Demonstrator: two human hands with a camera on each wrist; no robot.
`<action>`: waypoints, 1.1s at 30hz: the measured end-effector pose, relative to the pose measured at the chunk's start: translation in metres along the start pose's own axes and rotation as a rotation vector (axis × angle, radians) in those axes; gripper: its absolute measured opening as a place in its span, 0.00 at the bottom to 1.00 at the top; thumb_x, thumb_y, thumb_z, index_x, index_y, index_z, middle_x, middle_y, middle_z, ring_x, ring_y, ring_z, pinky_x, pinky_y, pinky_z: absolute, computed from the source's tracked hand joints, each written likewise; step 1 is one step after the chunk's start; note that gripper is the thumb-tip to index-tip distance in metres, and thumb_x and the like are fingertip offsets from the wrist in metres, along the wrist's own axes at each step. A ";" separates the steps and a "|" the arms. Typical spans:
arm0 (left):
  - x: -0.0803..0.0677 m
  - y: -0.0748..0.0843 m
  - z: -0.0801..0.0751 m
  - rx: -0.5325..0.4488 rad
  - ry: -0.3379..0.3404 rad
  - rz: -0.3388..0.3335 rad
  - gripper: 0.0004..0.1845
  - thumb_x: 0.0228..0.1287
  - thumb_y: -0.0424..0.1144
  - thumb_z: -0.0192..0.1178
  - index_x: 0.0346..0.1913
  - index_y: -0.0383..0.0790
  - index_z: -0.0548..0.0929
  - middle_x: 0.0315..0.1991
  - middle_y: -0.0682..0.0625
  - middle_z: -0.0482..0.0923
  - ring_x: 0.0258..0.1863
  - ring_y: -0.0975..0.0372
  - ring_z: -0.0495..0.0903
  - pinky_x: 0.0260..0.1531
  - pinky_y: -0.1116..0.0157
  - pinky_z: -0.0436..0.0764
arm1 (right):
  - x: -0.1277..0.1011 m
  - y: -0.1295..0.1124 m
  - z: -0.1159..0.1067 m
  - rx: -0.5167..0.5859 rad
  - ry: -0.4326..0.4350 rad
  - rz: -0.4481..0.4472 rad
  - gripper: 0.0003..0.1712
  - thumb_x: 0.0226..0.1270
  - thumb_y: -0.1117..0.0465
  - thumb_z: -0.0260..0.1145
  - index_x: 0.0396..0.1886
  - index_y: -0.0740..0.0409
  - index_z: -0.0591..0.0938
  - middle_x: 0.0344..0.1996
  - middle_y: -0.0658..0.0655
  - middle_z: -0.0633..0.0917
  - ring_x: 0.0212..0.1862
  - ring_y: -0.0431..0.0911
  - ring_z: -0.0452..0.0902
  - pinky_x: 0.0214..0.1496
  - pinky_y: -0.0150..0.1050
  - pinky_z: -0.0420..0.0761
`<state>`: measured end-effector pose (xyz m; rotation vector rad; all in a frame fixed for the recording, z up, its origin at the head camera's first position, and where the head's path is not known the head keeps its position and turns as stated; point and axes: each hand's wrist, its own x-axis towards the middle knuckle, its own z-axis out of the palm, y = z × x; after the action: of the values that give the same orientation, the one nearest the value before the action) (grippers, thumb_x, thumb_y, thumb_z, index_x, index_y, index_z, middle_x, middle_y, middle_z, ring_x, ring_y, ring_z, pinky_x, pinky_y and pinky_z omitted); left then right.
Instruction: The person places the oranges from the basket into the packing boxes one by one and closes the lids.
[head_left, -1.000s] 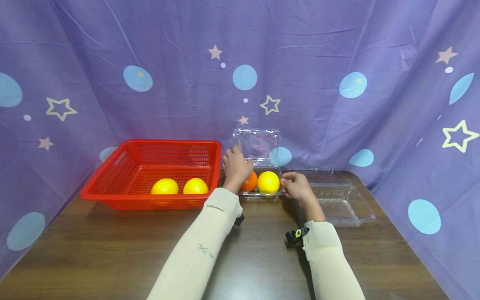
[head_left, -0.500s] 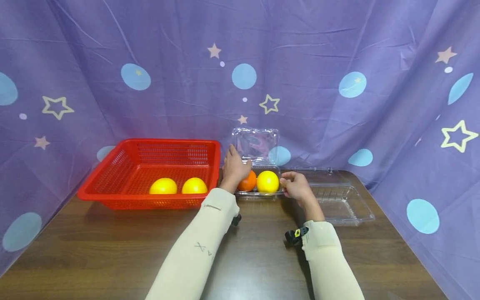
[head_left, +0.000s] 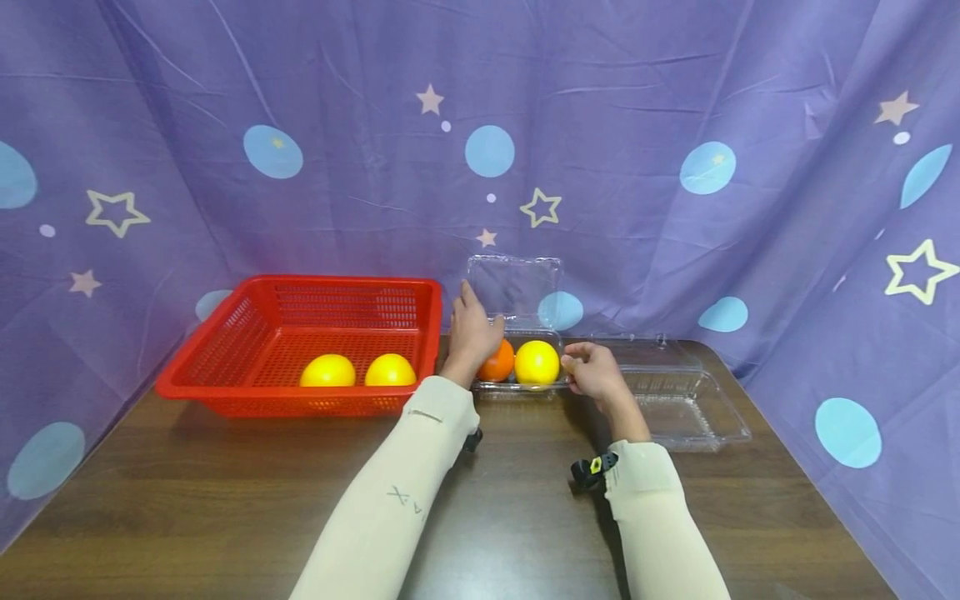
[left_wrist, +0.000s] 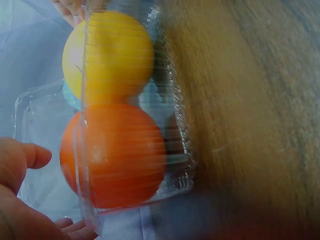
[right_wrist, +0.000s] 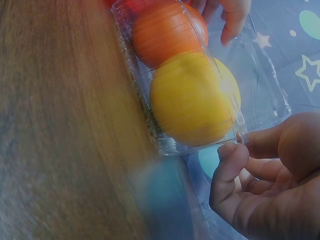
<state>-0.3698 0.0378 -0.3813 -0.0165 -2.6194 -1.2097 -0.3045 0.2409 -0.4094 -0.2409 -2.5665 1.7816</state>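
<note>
The left hand [head_left: 471, 332] is reaching open-fingered toward the upright lid of the clear plastic clamshell box [head_left: 517, 382], while the right hand [head_left: 592, 371] is pinching its right end, the box's length running between both hands.

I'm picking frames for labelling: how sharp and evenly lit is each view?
Head view: sharp and evenly lit, with curved edges from the wide lens. Left wrist view: orange fruit fairly clear through the ribbed clear box, table smeared. Right wrist view: soft, yellow fruit with glare, blurred foreground.

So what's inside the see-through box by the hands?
Inside the clear box sit an orange fruit and a yellow fruit. The left hand partly covers the orange one.
</note>
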 end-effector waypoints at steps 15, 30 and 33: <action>-0.005 0.022 -0.013 -0.084 0.215 0.143 0.33 0.73 0.35 0.56 0.78 0.38 0.59 0.68 0.36 0.64 0.65 0.44 0.69 0.68 0.50 0.69 | 0.001 0.001 0.001 0.023 0.001 -0.013 0.19 0.78 0.65 0.58 0.62 0.71 0.75 0.32 0.58 0.77 0.27 0.44 0.74 0.28 0.32 0.79; -0.024 0.035 -0.040 0.150 0.253 0.264 0.12 0.69 0.29 0.55 0.50 0.39 0.83 0.50 0.42 0.77 0.49 0.47 0.76 0.54 0.52 0.74 | -0.001 -0.001 0.000 -0.002 -0.005 -0.005 0.19 0.79 0.64 0.57 0.63 0.69 0.75 0.36 0.61 0.78 0.30 0.45 0.75 0.31 0.32 0.80; -0.028 0.034 -0.046 0.207 0.229 0.308 0.11 0.68 0.29 0.56 0.49 0.38 0.84 0.47 0.42 0.79 0.48 0.47 0.77 0.50 0.52 0.75 | -0.001 0.000 -0.001 -0.014 -0.002 -0.009 0.19 0.79 0.64 0.57 0.63 0.69 0.75 0.38 0.62 0.79 0.31 0.45 0.75 0.31 0.32 0.80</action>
<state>-0.3281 0.0284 -0.3338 -0.2209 -2.4160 -0.7856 -0.3038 0.2413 -0.4090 -0.2272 -2.5781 1.7627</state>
